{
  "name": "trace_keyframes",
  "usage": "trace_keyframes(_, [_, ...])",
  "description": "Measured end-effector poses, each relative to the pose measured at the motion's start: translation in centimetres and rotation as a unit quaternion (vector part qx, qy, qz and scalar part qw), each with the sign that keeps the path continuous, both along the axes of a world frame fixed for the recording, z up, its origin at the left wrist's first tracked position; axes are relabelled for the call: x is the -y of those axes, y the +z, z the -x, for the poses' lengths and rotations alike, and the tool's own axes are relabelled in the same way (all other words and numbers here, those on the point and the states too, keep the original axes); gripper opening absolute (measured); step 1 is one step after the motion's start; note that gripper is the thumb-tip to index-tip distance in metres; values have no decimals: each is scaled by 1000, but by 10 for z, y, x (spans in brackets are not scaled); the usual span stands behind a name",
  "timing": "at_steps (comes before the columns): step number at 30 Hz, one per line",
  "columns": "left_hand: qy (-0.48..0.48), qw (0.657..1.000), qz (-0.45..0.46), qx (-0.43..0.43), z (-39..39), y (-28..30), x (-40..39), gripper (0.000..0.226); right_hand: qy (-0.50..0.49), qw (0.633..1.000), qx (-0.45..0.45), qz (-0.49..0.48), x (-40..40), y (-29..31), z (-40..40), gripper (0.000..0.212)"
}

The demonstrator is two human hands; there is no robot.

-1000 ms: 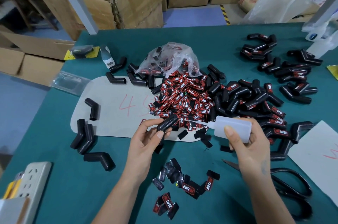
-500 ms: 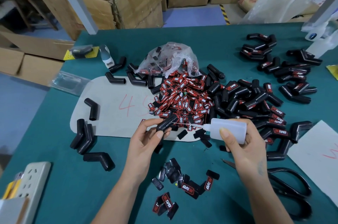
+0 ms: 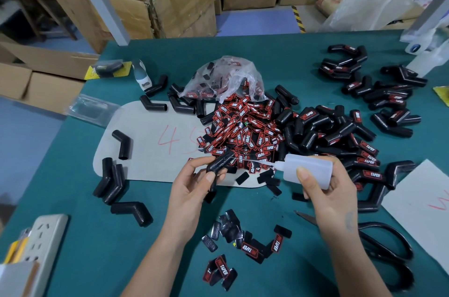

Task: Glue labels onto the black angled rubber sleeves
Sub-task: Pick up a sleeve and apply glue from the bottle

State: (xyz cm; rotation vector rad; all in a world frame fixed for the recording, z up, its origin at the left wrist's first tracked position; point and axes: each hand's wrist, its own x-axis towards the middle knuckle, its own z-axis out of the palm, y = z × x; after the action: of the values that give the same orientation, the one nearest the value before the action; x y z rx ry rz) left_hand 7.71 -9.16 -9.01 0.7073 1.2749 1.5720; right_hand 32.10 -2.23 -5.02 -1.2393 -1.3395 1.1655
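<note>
The left hand (image 3: pixel 192 187) holds one black angled rubber sleeve (image 3: pixel 220 162) above the near table (image 3: pixel 85 236); the right hand (image 3: pixel 325 190) grips a white plastic glue bottle (image 3: pixel 307 170), nozzle pointing at it. Many labelled sleeves (image 3: pixel 340 131) lie right, unlabelled ones (image 3: pixel 111 180) left, so much remains.

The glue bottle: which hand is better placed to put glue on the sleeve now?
The right hand. It already grips the glue bottle, whose nozzle points at the black sleeve. The left hand is busy holding that sleeve.
</note>
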Motion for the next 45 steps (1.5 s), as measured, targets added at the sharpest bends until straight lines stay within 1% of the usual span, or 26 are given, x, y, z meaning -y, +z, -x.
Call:
trace_keyframes(4, [1, 1000, -6, 21, 1, 1, 0, 34, 1, 1000, -4, 0, 1, 2, -1, 26])
trace_keyframes(8, [3, 999, -8, 38, -1, 3, 0, 32, 5, 1000, -5, 5, 0, 0, -1, 18])
trace_keyframes(10, [3, 999, -7, 41, -1, 3, 0, 26, 7, 1000, -4, 3, 0, 0, -1, 16])
trace_keyframes(15, [8, 998, -5, 58, -3, 5, 0, 23, 10, 1000, 0, 0, 2, 1, -1, 19])
trace_keyframes(19, [9, 998, -7, 64, -3, 5, 0, 23, 13, 1000, 5, -1, 1, 0, 0, 14])
trace_keyframes(24, [12, 997, -9, 76, -4, 6, 0, 23, 7, 1000, 4, 2, 1, 1, 0, 25])
trace_keyframes(28, [14, 996, -15, 83, -6, 7, -1, 24, 15, 1000, 3, 1, 2, 1, 2, 17])
trace_keyframes(30, [17, 996, -15, 88, -5, 7, 0, 26, 21, 1000, 5, 4, 3, 2, 3, 18])
trace_keyframes(36, [19, 995, -14, 97, -4, 7, -1, 26, -5, 1000, -1, 4, 0, 2, 0, 31])
trace_keyframes(45, [11, 996, -16, 91, -5, 8, -1, 27, -5, 1000, 6, 4, 1, 0, -1, 28])
